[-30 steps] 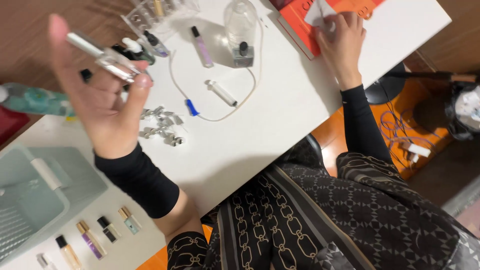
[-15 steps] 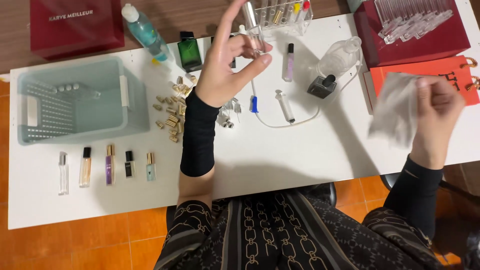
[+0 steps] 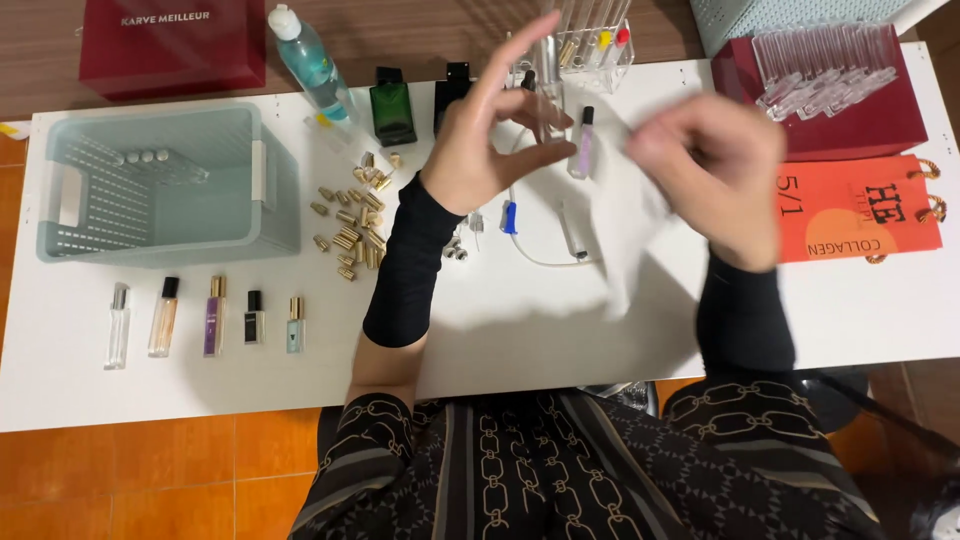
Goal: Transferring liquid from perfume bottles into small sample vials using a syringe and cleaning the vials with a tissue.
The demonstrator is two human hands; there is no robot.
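A basket (image 3: pixel 270 180) sits far left, gold caps (image 3: pixel 350 220) beside it. The left hand (image 3: pixel 490 150) pinches a clear vial (image 3: pixel 548 108) above the table (image 3: pixel 520 330): light, slick, breakable glass, best gripped mid-barrel. The right hand (image 3: pixel 715 165), blurred, clutches a soft tissue (image 3: pixel 630 250).

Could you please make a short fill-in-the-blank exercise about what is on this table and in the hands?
1. The left hand pinches a clear ____.
2. The right hand holds a white ____.
3. In front of the basket lie ____ small bottles in a row.
4. The square bottle is ____.

Missing words: vial; tissue; five; green
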